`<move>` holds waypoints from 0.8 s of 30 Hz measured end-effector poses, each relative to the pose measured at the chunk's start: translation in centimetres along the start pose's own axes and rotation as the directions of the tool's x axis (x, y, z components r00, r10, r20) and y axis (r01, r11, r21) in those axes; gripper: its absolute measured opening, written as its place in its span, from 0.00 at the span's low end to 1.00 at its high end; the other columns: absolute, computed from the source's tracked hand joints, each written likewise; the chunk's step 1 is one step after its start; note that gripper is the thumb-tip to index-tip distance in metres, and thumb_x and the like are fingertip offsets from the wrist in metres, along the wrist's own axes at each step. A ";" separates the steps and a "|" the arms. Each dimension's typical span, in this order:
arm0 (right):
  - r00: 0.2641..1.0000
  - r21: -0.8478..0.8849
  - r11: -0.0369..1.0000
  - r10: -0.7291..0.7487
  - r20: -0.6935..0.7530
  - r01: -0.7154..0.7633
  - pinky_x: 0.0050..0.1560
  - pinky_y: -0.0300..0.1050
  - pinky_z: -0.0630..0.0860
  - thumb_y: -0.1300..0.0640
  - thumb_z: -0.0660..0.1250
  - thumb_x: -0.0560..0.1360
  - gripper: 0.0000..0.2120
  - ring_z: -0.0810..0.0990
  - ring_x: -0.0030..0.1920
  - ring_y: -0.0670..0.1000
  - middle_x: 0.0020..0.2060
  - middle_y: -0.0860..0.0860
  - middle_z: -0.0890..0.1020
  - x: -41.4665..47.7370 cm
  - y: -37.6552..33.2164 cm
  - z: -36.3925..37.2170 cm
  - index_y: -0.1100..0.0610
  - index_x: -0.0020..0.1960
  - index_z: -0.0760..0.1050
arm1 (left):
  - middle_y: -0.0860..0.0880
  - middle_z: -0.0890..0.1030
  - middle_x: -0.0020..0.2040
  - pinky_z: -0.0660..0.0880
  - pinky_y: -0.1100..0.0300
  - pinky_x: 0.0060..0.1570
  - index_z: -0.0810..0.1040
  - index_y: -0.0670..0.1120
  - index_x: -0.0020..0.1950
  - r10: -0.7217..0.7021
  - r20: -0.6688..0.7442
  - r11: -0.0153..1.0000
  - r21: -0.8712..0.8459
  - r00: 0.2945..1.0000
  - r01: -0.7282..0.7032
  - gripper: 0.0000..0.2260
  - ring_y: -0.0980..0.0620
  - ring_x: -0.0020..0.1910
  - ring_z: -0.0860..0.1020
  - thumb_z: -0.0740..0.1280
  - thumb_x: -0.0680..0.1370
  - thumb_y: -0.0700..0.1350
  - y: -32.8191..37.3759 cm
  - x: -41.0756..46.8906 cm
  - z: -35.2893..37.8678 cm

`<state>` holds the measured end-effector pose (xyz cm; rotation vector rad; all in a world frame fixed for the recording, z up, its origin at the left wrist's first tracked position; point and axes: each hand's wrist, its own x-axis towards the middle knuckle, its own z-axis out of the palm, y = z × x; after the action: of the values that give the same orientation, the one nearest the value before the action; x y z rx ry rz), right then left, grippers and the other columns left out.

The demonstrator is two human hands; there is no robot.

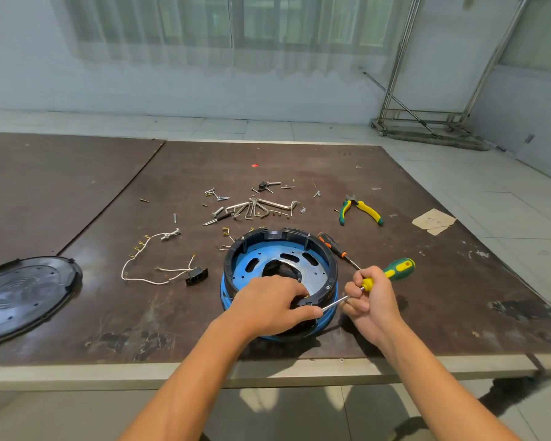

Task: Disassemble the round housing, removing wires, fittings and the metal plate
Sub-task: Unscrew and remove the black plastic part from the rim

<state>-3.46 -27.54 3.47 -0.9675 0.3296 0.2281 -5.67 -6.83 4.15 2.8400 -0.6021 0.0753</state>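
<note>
Housing (283,236): set on table (140,313), near front edge, open side up.
Left hand (269,308): near rim gripped.
Right hand (371,302): screwdriver (395,270) held, tip laid against that rim.

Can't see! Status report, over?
Left hand holds round black-and-blue housing. Right hand grips green-and-yellow screwdriver, tip at rim. Blue metal plate not yet out. Orange-handled screwdriver beside housing.
</note>
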 end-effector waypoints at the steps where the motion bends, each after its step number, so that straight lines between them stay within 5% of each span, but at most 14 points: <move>1: 1.000 0.007 1.000 -0.016 0.015 0.015 0.18 0.37 0.59 0.57 0.60 0.78 0.16 0.60 0.19 0.45 0.24 0.50 0.67 0.0 0.0 -0.1 0.55 0.31 0.69 | 0.52 0.79 0.37 0.78 0.55 0.35 0.79 0.53 0.46 -0.001 -0.003 1.000 -0.003 1.000 0.001 0.31 0.54 0.36 0.77 0.50 0.72 0.76 0.0 0.0 0.0; 4: 0.976 -0.013 0.982 -0.186 0.112 0.189 0.19 0.35 0.60 0.58 0.58 0.79 0.18 0.60 0.19 0.46 0.23 0.51 0.68 -0.5 0.2 -0.4 0.54 0.30 0.68 | 0.52 0.79 0.36 0.76 0.56 0.34 0.78 0.52 0.45 -0.001 -0.009 1.000 -0.006 1.000 0.001 0.31 0.54 0.35 0.77 0.50 0.73 0.76 -0.1 0.0 0.1; 7: 0.862 -0.110 0.870 -0.445 0.243 0.480 0.20 0.35 0.59 0.59 0.56 0.79 0.18 0.61 0.19 0.47 0.22 0.54 0.69 -1.7 0.8 -0.4 0.54 0.30 0.67 | 0.52 0.78 0.36 0.79 0.53 0.35 0.77 0.52 0.44 -0.007 -0.011 1.000 0.000 1.000 0.007 0.31 0.54 0.35 0.77 0.50 0.72 0.76 0.0 0.0 0.1; 9: 0.821 -0.159 0.819 -0.499 0.278 0.551 0.20 0.34 0.60 0.58 0.57 0.77 0.17 0.62 0.19 0.47 0.22 0.55 0.69 -2.4 0.7 0.0 0.54 0.30 0.67 | 0.52 0.79 0.36 0.79 0.53 0.36 0.78 0.52 0.45 -0.006 -0.009 1.000 -0.002 1.000 0.006 0.32 0.54 0.35 0.77 0.49 0.72 0.76 0.0 0.0 0.0; 24: 0.961 -0.386 0.883 -0.275 0.038 0.268 0.22 0.36 0.62 0.58 0.60 0.81 0.17 0.63 0.20 0.48 0.24 0.55 0.70 -1.2 -0.9 2.4 0.57 0.33 0.68 | 0.54 0.76 0.36 0.70 0.62 0.33 0.74 0.54 0.44 0.046 -0.076 0.997 0.058 0.996 -0.041 0.27 0.58 0.35 0.74 0.47 0.75 0.73 0.3 0.1 0.3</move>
<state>-3.87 -26.07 5.81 -1.3966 0.1614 0.0245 -5.70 -7.17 3.97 2.8627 -0.6552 0.2124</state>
